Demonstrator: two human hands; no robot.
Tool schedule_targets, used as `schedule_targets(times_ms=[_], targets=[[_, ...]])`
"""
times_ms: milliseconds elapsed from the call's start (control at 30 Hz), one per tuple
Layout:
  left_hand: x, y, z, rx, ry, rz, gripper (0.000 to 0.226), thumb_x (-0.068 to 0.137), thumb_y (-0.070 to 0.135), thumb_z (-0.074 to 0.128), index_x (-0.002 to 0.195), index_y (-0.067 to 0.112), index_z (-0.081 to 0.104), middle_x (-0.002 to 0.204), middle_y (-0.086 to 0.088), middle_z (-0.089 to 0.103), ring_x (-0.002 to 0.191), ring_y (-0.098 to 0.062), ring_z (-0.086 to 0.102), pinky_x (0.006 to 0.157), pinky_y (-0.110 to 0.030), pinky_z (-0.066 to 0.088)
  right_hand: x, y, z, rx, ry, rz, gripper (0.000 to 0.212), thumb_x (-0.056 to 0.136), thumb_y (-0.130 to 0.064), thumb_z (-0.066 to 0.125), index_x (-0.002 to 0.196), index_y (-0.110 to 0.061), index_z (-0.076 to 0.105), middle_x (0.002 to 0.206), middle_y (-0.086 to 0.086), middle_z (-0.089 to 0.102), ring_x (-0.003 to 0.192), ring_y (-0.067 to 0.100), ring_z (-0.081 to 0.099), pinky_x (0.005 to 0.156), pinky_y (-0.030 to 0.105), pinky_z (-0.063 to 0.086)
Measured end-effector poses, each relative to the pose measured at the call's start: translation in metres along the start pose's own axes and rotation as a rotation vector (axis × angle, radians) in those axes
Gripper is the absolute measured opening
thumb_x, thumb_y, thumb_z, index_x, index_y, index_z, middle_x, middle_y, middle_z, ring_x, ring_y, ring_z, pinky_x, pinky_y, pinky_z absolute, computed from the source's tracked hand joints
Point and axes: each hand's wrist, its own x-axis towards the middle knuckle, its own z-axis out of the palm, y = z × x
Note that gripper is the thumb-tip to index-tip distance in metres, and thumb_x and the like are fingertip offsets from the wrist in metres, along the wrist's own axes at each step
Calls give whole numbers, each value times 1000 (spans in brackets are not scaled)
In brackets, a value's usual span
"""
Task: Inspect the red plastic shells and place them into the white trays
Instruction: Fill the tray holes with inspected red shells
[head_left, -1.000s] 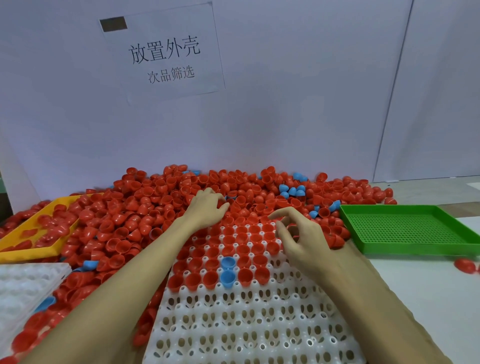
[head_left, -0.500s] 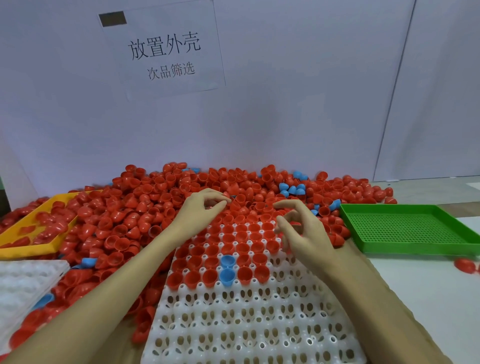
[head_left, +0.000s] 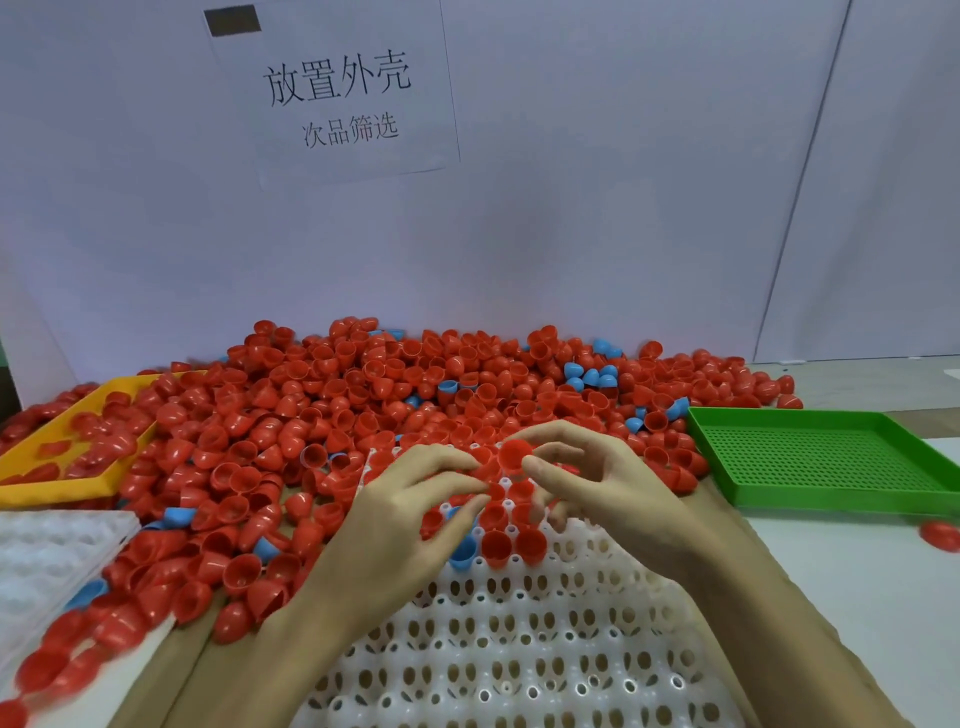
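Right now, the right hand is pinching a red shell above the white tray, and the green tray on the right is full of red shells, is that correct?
Not quite: the head view shows the green tray empty, with only its perforated floor showing. The rest holds: the right hand pinches a red shell above the white tray.

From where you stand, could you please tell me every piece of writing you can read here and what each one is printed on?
"放置外壳": large black characters on the white paper sign fixed to the wall behind the pile of red shells.
"次品筛选": smaller line beneath it on the same sign.
The dark rectangle at the sign's top left corner shows no legible text.
No writing shows on the white tray, green tray or yellow tray.
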Motion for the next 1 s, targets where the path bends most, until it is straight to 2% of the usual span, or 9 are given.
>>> schedule_targets(times_ms=[200, 267, 367, 533, 633, 700, 800, 900, 1000], targets=[[-8, -3, -3, -21, 135, 87, 15, 94, 22, 78, 103, 11, 80, 117, 7, 72, 117, -10, 67, 99, -34, 55, -1, -1, -3, 24, -93, -1, 37, 98, -32, 76, 133, -25, 68, 122, 2, 72, 91, 17, 72, 78, 28, 57], [-7, 2, -6, -75, 204, 51, 12, 89, 22, 82, 97, 13, 78, 115, 8, 72, 114, -12, 69, 98, -32, 55, -1, -2, -3, 39, -122, 4, 39, 97, -31, 77, 134, -25, 67, 125, 3, 71, 95, 19, 73, 81, 30, 57], [-7, 10, -6, -156, 271, -33, 17, 86, 26, 84, 94, 18, 72, 118, 10, 68, 116, -18, 68, 100, -26, 52, -2, -2, -1, 25, -160, -4, 39, 96, -29, 79, 132, -24, 68, 128, 3, 71, 107, 31, 74, 92, 40, 61], [-9, 17, -2, -306, 235, -183, 37, 86, 33, 81, 118, 24, 65, 122, 9, 65, 114, -22, 66, 96, -25, 54, -3, -4, 2, 55, -208, 7, 36, 94, -25, 80, 129, -22, 69, 128, 5, 71, 109, 27, 73, 90, 31, 59], [-11, 16, -1, -458, 228, -287, 49, 83, 36, 84, 126, 30, 61, 120, 7, 69, 117, -22, 67, 99, -24, 53, -3, -3, 2, 39, -196, 10, 36, 94, -26, 80, 129, -22, 69, 128, 5, 71, 112, 30, 72, 92, 33, 59], [-12, 15, 1, -494, 235, -322, 49, 85, 31, 87, 126, 30, 61, 117, 6, 71, 116, -23, 67, 98, -24, 53, -3, -3, 2, 40, -190, 17, 36, 95, -27, 79, 129, -21, 69, 126, 5, 72, 110, 29, 73, 91, 34, 59], [-12, 17, 3, -464, 229, -366, 33, 90, 35, 82, 118, 32, 64, 108, 8, 72, 107, -20, 70, 90, -21, 55, -3, -3, 3, 87, -187, 61, 30, 100, -32, 73, 126, -17, 71, 112, 4, 75, 94, 21, 72, 86, 32, 59], [-13, 16, 4, -416, 166, -387, 5, 99, 40, 69, 102, 35, 69, 94, 8, 74, 89, -16, 72, 78, -20, 56, -4, -4, 5, 129, -193, 116, 36, 104, -41, 64, 115, -7, 72, 106, 13, 76, 86, 24, 71, 82, 32, 60], [-14, 14, 7, -448, 97, -459, 14, 101, 42, 60, 98, 33, 72, 83, 3, 74, 72, -16, 72, 70, -25, 58, -4, -4, 7, 120, -200, 125, 40, 106, -44, 57, 107, -8, 74, 108, 19, 75, 81, 25, 71, 75, 26, 58]])
